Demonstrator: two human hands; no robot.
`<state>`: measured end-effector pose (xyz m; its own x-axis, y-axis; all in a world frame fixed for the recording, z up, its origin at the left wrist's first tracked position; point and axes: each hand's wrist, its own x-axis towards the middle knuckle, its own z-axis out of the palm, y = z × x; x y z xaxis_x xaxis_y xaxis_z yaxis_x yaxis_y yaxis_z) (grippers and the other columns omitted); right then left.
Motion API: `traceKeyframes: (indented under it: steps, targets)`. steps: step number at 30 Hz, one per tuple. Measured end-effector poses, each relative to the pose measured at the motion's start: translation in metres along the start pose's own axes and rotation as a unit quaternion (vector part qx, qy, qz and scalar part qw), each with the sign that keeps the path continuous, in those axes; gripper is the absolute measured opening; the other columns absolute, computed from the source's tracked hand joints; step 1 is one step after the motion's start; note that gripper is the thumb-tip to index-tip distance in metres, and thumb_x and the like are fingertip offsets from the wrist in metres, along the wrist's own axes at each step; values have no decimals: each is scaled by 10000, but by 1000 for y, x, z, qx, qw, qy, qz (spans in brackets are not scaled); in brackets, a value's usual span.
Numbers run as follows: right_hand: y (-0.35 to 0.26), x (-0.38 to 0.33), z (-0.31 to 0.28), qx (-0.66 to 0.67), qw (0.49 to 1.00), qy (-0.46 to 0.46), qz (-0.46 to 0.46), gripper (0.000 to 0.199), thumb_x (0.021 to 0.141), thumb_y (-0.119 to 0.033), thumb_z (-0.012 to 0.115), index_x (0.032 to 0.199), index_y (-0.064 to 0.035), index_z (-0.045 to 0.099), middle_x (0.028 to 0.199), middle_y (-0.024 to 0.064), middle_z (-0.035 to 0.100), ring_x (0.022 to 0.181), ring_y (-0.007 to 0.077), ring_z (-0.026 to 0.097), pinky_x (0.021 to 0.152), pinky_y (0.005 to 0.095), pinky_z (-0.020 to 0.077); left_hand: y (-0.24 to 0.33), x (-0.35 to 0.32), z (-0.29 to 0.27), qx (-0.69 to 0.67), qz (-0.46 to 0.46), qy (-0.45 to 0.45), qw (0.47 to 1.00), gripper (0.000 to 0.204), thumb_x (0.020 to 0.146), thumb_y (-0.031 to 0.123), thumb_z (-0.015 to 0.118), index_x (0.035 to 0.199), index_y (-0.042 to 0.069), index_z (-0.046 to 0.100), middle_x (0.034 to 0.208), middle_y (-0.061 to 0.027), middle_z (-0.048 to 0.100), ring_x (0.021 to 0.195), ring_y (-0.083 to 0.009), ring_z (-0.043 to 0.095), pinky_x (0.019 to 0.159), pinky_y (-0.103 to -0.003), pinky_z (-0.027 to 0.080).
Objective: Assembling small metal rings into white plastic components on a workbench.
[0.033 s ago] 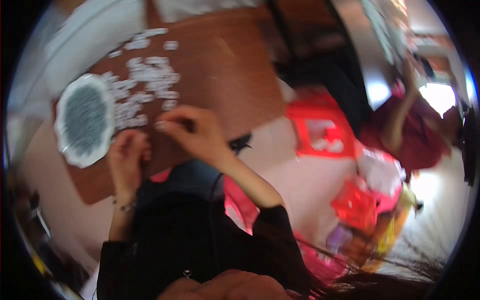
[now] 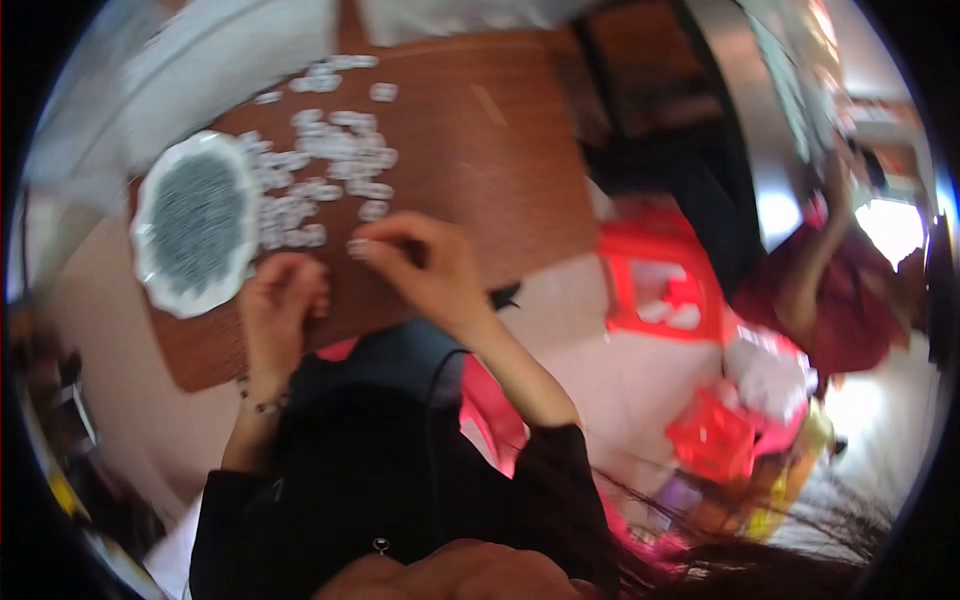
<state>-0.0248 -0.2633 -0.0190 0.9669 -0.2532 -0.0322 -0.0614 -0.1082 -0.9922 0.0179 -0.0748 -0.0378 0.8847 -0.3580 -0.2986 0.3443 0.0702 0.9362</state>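
Pinching a white piece (image 2: 358,249) over the table (image 2: 490,170) with the right hand (image 2: 437,268). Cannot tell if holding anything in the curled left hand (image 2: 281,300). Seems far from done, with many loose pieces (image 2: 340,147) by the plate (image 2: 144,235).

Right of the oval, wavy-rimmed white dish (image 2: 188,304), my right hand (image 2: 440,275) pinches a small white piece (image 2: 358,248); my curled left hand (image 2: 277,308) sits nearer that dish, loose white blocks (image 2: 345,150) scattered alongside its rim.

Seemed home living room: pale cloth-covered seating (image 2: 235,50) lined far left of brown wooden bench (image 2: 500,150); red plastic stool (image 2: 640,240) stood right, on pale floor (image 2: 575,345).
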Motion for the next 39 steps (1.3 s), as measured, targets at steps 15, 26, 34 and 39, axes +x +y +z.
traceKeyframes:
  steps: [15, 26, 34, 39]
  targets:
    - [-21, 4, 26, 90, 988, -83, 99, 119, 871, -36, 676, 972, 28, 676, 841, 12, 658, 761, 45, 574, 698, 180, 455, 23, -7, -5, 26, -8, -8, 1000, 188, 956, 158, 584, 919, -15, 647, 712, -10, 618, 618, -45, 546, 567, -188, 452]
    - [-17, -1, 31, 43, 996, -65, 52, 106, 869, -29, 675, 953, 36, 680, 845, 31, 676, 768, 57, 598, 704, 190, 471, 18, -10, -8, 67, 42, -26, 997, 236, 976, 195, 553, 867, -2, 620, 714, 9, 588, 626, -38, 511, 573, -189, 427]
    - [-12, -4, 29, 3, 996, -75, 42, 111, 859, -26, 684, 949, 37, 686, 817, 25, 678, 739, 55, 597, 671, 184, 471, 18, -12, -7, 111, 56, -39, 991, 214, 970, 168, 558, 863, -7, 617, 727, 12, 590, 638, -38, 502, 578, -196, 425]
    - [-13, -5, 30, -13, 998, -66, 22, 111, 852, -18, 686, 949, 36, 687, 819, 27, 679, 734, 54, 597, 664, 184, 467, 19, -14, -6, 130, 63, -25, 989, 238, 971, 191, 560, 848, -5, 617, 720, 14, 584, 633, -39, 492, 574, -198, 415]
